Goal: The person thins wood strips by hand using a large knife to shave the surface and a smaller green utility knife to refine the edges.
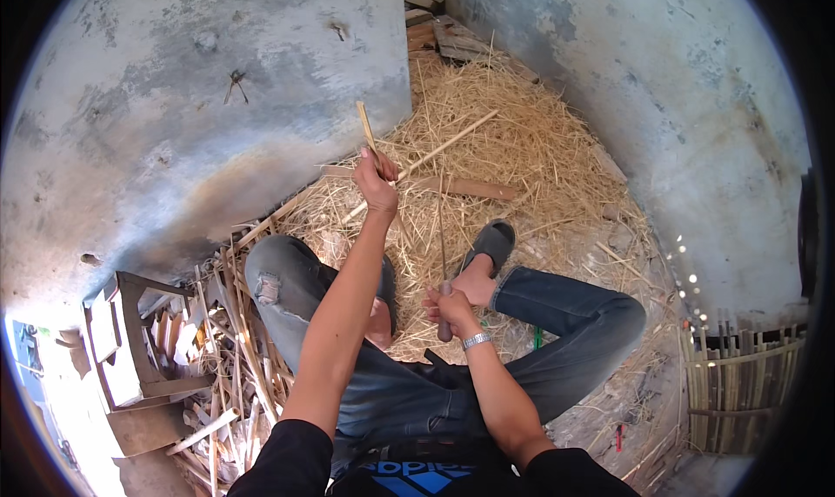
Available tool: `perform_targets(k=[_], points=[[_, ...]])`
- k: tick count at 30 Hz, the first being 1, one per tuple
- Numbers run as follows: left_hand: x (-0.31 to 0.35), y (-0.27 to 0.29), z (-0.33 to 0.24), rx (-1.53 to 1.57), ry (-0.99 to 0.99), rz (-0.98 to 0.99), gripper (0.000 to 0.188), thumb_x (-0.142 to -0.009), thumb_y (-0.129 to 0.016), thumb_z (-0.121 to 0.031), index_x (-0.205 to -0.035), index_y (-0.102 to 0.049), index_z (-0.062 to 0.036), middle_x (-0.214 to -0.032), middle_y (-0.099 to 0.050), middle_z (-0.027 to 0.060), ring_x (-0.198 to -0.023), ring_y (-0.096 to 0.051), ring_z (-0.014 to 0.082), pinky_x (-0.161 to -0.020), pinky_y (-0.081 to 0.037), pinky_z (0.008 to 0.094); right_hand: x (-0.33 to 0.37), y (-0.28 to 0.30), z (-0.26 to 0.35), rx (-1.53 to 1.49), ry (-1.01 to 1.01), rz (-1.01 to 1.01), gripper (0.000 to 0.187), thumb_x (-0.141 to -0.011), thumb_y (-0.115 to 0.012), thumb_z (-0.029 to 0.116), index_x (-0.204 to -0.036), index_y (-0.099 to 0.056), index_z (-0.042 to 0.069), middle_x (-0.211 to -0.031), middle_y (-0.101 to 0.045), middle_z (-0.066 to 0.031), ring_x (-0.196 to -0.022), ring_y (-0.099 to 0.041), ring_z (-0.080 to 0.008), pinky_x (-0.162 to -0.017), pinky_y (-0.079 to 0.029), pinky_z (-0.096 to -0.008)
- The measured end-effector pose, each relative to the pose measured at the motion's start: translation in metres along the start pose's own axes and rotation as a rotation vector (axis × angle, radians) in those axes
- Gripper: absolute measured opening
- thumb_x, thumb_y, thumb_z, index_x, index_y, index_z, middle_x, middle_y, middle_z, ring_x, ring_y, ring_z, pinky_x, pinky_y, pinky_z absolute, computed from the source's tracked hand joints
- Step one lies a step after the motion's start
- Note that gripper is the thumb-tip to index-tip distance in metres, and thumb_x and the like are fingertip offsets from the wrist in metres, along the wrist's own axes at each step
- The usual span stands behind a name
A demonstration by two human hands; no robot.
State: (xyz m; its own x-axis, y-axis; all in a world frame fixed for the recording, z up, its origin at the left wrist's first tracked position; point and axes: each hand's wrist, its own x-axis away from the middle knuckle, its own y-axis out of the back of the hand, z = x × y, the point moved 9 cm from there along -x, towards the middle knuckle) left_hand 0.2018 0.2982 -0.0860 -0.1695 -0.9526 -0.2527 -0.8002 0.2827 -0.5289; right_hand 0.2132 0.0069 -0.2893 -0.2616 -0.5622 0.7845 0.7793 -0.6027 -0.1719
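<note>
My left hand [376, 182] is raised ahead of me, closed around a flat pale bamboo strip [365, 121] whose upper end sticks up past the fingers. Nearer my lap, my right hand [450, 309] grips a long thin-bladed tool by its rounded handle [445, 330]. The tool's narrow dark shaft [442, 227] points away from me, and its exact kind is unclear. A longer pale stick [450, 142] runs slantwise behind my left hand; whether it touches the hand cannot be told.
Loose straw [513, 114] covers the floor ahead, with a short wooden board [474, 188] on it. Split sticks [248, 340] heap up to my left beside a wooden frame [130, 340]. Walls [217, 106] flank both sides. A slatted bamboo panel [739, 384] stands at right.
</note>
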Motion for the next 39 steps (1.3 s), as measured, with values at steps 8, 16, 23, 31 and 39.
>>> perform_targets(k=[8,16,23,31,39], points=[[-0.015,-0.006,0.0,-0.093,0.086,0.068,0.062,-0.106,-0.033,-0.05,-0.057,-0.033,-0.0122,-0.05,-0.025,-0.0007,-0.048,-0.025,0.0131,-0.05,-0.021,0.0309,0.0,-0.017,0.003,0.075,0.066,-0.056,0.03,-0.094,-0.072,0.03,-0.089,-0.057,0.004,-0.068,-0.057,-0.0032,-0.05,-0.051,-0.0123,-0.045,-0.045,-0.0304],[-0.012,0.016,0.012,-0.176,-0.114,-0.161,0.059,-0.107,-0.037,-0.045,-0.058,-0.03,-0.013,-0.053,-0.025,-0.0021,-0.047,-0.027,0.0112,-0.045,-0.023,0.0293,0.011,-0.024,0.03,-0.117,0.195,-0.024,0.054,-0.099,-0.053,0.055,-0.078,-0.05,0.006,-0.058,-0.048,-0.0032,-0.043,-0.046,-0.0151,-0.041,-0.041,-0.0304],[-0.01,0.03,0.011,-0.253,-0.194,-0.264,0.059,-0.107,-0.044,-0.042,-0.058,-0.033,-0.0126,-0.052,-0.031,-0.0017,-0.046,-0.03,0.0096,-0.043,-0.026,0.0285,0.073,-0.04,0.11,-0.318,0.621,0.043,0.064,-0.103,-0.035,0.062,-0.078,-0.05,0.004,-0.055,-0.048,-0.0042,-0.041,-0.048,-0.0127,-0.039,-0.039,-0.0265],[-0.005,0.035,0.007,-0.233,-0.192,-0.36,0.066,-0.107,-0.045,-0.044,-0.053,-0.036,-0.0074,-0.048,-0.035,-0.0009,-0.046,-0.033,0.0101,-0.046,-0.025,0.0317,0.018,-0.032,-0.028,0.026,-0.045,-0.042,0.064,-0.097,-0.047,0.066,-0.073,-0.049,0.007,-0.053,-0.043,-0.003,-0.04,-0.041,-0.0157,-0.039,-0.037,-0.0339],[-0.01,0.051,0.007,-0.242,-0.195,-0.337,0.068,-0.106,-0.046,-0.047,-0.052,-0.037,-0.0072,-0.047,-0.038,0.0002,-0.045,-0.035,0.0098,-0.045,-0.027,0.0306,0.087,-0.043,0.131,-0.089,0.586,0.007,0.061,-0.108,-0.039,0.044,-0.063,-0.049,0.004,-0.049,-0.046,-0.0046,-0.04,-0.05,-0.0148,-0.038,-0.04,-0.0339]])
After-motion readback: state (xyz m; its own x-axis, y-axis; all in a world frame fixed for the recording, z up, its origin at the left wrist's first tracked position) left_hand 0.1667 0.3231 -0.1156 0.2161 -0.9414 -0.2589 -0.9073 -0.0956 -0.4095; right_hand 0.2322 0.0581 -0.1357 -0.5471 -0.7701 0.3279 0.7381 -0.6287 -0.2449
